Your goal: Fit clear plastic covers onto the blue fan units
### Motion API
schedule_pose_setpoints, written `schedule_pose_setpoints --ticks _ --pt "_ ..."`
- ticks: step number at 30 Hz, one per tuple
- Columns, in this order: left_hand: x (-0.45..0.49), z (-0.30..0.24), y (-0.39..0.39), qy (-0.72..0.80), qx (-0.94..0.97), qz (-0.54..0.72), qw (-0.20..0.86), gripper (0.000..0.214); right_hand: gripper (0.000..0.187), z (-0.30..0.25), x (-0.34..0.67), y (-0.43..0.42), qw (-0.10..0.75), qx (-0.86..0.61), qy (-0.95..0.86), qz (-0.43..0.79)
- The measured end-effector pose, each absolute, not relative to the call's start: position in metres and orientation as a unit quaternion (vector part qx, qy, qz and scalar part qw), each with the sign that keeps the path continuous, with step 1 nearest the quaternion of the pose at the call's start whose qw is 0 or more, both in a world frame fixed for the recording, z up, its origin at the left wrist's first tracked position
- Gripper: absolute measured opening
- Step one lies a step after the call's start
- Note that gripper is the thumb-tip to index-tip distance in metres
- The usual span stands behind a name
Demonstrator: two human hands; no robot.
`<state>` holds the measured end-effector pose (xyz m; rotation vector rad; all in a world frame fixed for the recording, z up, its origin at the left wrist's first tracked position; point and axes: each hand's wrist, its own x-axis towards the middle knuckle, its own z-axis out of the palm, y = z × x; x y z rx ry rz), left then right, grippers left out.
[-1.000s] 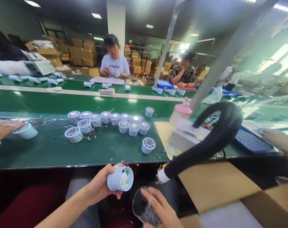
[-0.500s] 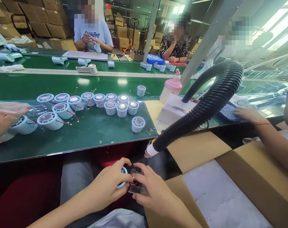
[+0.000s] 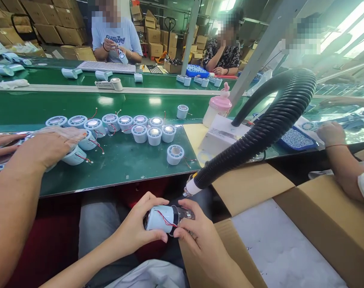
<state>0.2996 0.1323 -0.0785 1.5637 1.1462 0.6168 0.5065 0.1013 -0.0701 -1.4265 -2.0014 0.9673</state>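
Observation:
Above my lap, my left hand (image 3: pixel 136 225) is wrapped round a light blue cylindrical housing (image 3: pixel 158 219). The housing lies on its side, with thin red wires running across it. At its right end is a clear plastic part (image 3: pixel 184 213) with a dark band between the two. My right hand (image 3: pixel 203 236) grips this clear part, fingertips close to the wires. Whether the clear part is fixed to the housing, I cannot tell. Just above my right hand hangs the nozzle (image 3: pixel 190 189) of a black corrugated hose (image 3: pixel 248 140), touching neither hand.
Several similar housings (image 3: pixel 154 136) stand on the green bench (image 3: pixel 116 164). A co-worker's hand (image 3: pixel 54 144) reaches over those at left. An open cardboard box (image 3: pixel 323 224) stands at my right, near a pink-lidded bottle (image 3: pixel 218 108) and another person's hand (image 3: pixel 332 136).
The housing has turned in my hands, so its side and wires now show. At left, the co-worker's arm has reached farther in over the housings, and some there have shifted.

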Motion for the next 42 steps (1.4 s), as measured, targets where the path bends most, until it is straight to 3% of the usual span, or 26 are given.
schedule_pose_setpoints --ticks 15,23,27,31,33,36,38,42 --pt "0.304 -0.086 0.125 0.445 0.711 0.278 0.468 0.062 0.025 -0.085 0.501 0.085 0.304 -0.512 -0.769 0.234" --pt "0.294 -0.122 0.136 0.31 0.758 0.249 0.517 0.069 0.025 -0.08 0.514 0.09 0.355 -0.535 -0.6 0.478" --pt "0.299 -0.109 0.137 0.32 0.745 0.207 0.548 0.072 0.035 -0.08 0.519 0.096 0.401 -0.537 -0.488 0.559" --pt "0.309 -0.094 0.131 0.367 0.627 0.226 0.649 0.066 0.034 -0.08 0.526 0.101 0.441 -0.488 -0.452 0.603" --pt "0.312 -0.091 0.126 0.379 0.54 0.245 0.711 0.069 0.022 -0.08 0.53 0.101 0.415 -0.457 -0.531 0.58" --pt "0.313 -0.09 0.121 0.365 0.438 0.255 0.781 0.077 0.037 -0.081 0.536 0.098 0.358 -0.416 -0.704 0.45" --pt "0.311 -0.087 0.12 0.366 0.41 0.24 0.8 0.081 0.038 -0.082 0.538 0.095 0.348 -0.398 -0.756 0.386" --pt "0.306 -0.073 0.12 0.391 0.476 0.215 0.758 0.084 0.039 -0.075 0.538 0.092 0.347 -0.41 -0.732 0.419"
